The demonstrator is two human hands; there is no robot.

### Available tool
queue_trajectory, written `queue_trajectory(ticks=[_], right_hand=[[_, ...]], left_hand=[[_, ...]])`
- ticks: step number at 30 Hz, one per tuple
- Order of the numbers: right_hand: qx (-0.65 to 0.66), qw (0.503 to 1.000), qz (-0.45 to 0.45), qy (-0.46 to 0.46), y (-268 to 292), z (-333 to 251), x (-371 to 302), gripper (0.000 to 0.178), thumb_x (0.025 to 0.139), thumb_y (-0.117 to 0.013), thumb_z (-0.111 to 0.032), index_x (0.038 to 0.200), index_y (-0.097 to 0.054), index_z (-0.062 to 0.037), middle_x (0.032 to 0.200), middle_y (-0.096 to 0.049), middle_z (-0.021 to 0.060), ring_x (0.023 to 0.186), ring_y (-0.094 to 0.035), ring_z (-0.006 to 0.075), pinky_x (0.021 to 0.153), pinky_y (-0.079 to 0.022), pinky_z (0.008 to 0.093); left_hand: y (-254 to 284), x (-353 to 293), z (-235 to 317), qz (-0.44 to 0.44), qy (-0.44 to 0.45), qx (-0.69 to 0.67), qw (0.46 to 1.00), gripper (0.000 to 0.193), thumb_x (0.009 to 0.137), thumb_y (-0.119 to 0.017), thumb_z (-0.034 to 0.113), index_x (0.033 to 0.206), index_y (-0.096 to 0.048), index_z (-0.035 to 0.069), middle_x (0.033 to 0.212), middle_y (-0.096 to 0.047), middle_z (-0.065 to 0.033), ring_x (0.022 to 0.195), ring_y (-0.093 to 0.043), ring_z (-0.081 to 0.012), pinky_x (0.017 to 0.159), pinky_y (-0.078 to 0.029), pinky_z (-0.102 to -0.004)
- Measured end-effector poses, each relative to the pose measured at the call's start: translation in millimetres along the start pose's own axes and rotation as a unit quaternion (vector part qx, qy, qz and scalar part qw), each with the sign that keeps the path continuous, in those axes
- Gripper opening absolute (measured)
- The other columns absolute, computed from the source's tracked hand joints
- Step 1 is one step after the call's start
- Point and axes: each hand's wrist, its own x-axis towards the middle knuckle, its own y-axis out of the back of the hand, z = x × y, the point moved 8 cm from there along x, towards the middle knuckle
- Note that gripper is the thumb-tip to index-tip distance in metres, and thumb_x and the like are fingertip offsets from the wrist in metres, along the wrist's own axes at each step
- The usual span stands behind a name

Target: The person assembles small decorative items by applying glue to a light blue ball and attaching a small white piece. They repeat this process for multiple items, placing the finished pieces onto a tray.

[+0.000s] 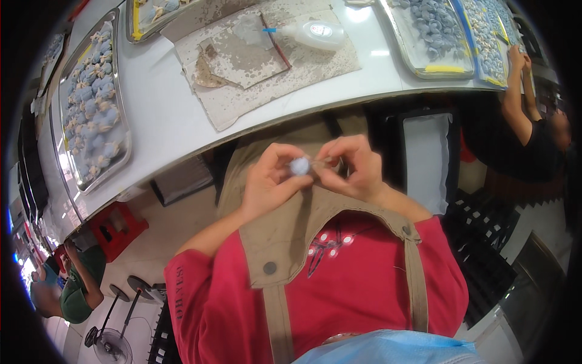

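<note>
Above my lap, just off the table's near edge, both hands work close together. My left hand [274, 176] pinches a small, rounded, pale blue piece [299, 166] between thumb and fingers. My right hand [351, 167] is closed in a pinch right beside it, at the piece's right side. Something thin and brownish shows at the right fingertips, too small and blurred to name. On the table beyond lies a stained cardboard sheet [221, 109]. A translucent white squeeze bottle [318, 35] with a blue tip lies on its side there, near a crumpled clear plastic piece [251, 30].
A metal tray [125, 145] of blue pieces with beige parts stands at the left; another tray [448, 71] of blue pieces is at the far right. Beside that, a co-worker's hands [520, 57] reach over a blue-edged tray. A red stool [118, 230] and a fan [112, 347] stand lower left.
</note>
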Motion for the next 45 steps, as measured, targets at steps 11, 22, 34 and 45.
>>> queue_trajectory(ticks=[11,22,34,45], right_hand=[[0.053,0.998,0.011,-0.045,2,8,-3,0.028,0.071,-0.07,-0.002,0.093,-0.052,-0.0048,0.084,-0.059,0.0036,0.065,-0.06,0.0106,0.058,-0.048,0.0223],[-0.011,1.0,-0.013,0.014,-1,-5,-1,0.025,0.07,-0.069,0.0,0.091,-0.055,-0.0025,0.085,-0.058,0.0056,0.068,-0.062,0.0129,0.06,-0.053,0.0231],[-0.038,0.998,-0.026,0.042,-5,-9,-1,0.027,0.068,-0.068,0.004,0.091,-0.054,-0.0012,0.086,-0.059,0.0081,0.071,-0.063,0.0153,0.061,-0.055,0.0244],[-0.059,0.998,-0.026,0.027,-5,-7,-2,0.026,0.069,-0.068,0.004,0.091,-0.055,-0.0015,0.084,-0.059,0.0072,0.067,-0.063,0.0161,0.061,-0.055,0.0249]], left_hand=[[-3,0,-6,-0.02,0.075,-0.053,0.996,0.04,0.077,-0.059,-0.011,0.111,-0.041,0.002,0.101,-0.055,-0.0101,0.087,-0.059,-0.0156,0.071,-0.051,-0.0252],[1,-3,-2,0.027,-0.018,0.116,0.993,0.035,0.075,-0.069,-0.003,0.106,-0.053,0.0,0.1,-0.06,-0.0092,0.091,-0.059,-0.0108,0.077,-0.052,-0.0256],[6,-4,-3,0.037,-0.082,0.222,0.971,0.034,0.073,-0.072,0.003,0.103,-0.055,0.002,0.092,-0.066,-0.01,0.085,-0.063,-0.009,0.071,-0.054,-0.024],[7,-3,-4,0.037,-0.075,0.221,0.972,0.033,0.074,-0.072,0.005,0.102,-0.055,0.003,0.091,-0.066,-0.0089,0.083,-0.063,-0.007,0.069,-0.053,-0.0219]])
